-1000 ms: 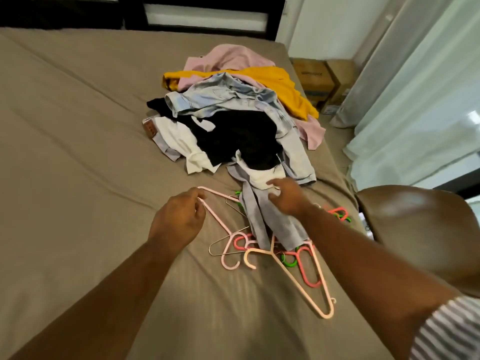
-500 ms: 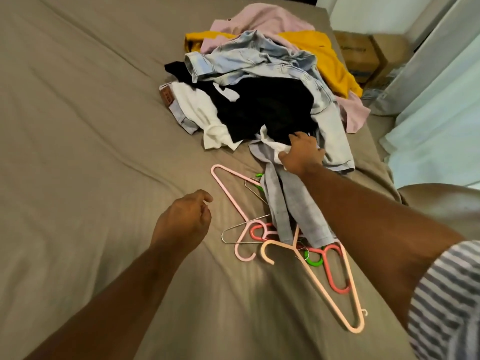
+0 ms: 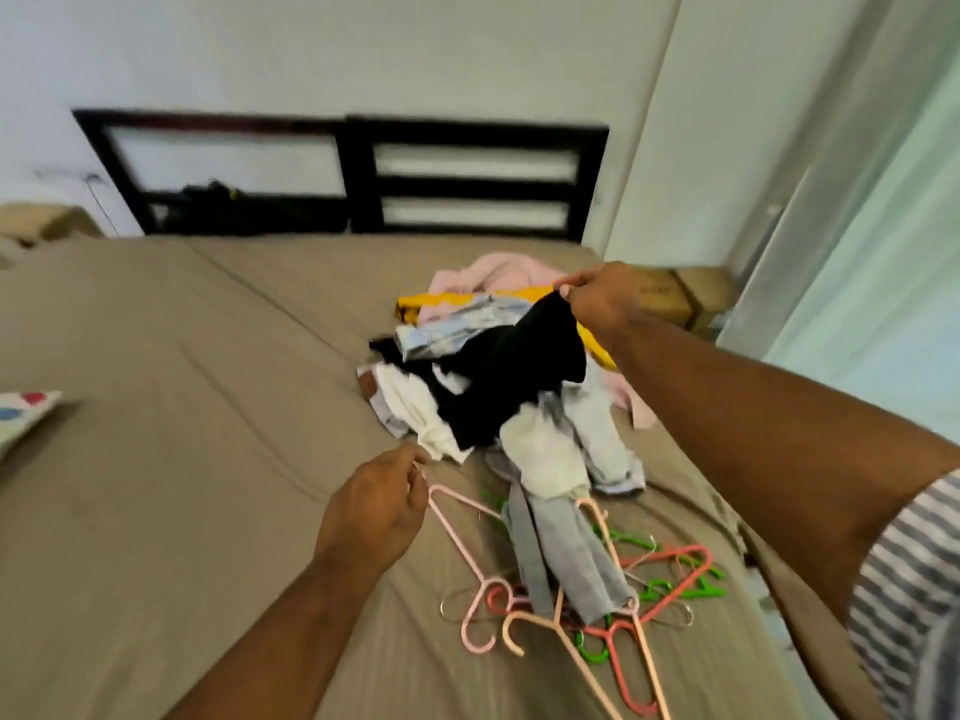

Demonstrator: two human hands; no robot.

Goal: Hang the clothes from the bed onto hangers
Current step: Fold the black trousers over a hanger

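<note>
A pile of clothes (image 3: pixel 519 314) lies on the right half of the bed (image 3: pixel 182 407): pink, yellow, denim, white and grey pieces. My right hand (image 3: pixel 597 298) is raised above the pile, pinching the top edge of a black garment (image 3: pixel 509 381) that hangs down from it onto the heap. My left hand (image 3: pixel 379 506) is lower, at the near edge of the pile, its fingers closed on the corner of a pink hanger (image 3: pixel 457 543). Several hangers (image 3: pixel 649 589) in pink, peach, red, green and wire lie tangled below, partly under a grey garment (image 3: pixel 566 553).
A dark headboard (image 3: pixel 353 179) stands against the wall at the far end. Cardboard boxes (image 3: pixel 685 298) sit on the floor beside the bed at right, next to pale curtains (image 3: pixel 857 262). A patterned pillow (image 3: pixel 21 413) lies at the left edge.
My right hand has taken hold of the black garment and lifted it up off the pile. My left hand has moved forward and closed on the pink hanger. The view has tilted upward.
</note>
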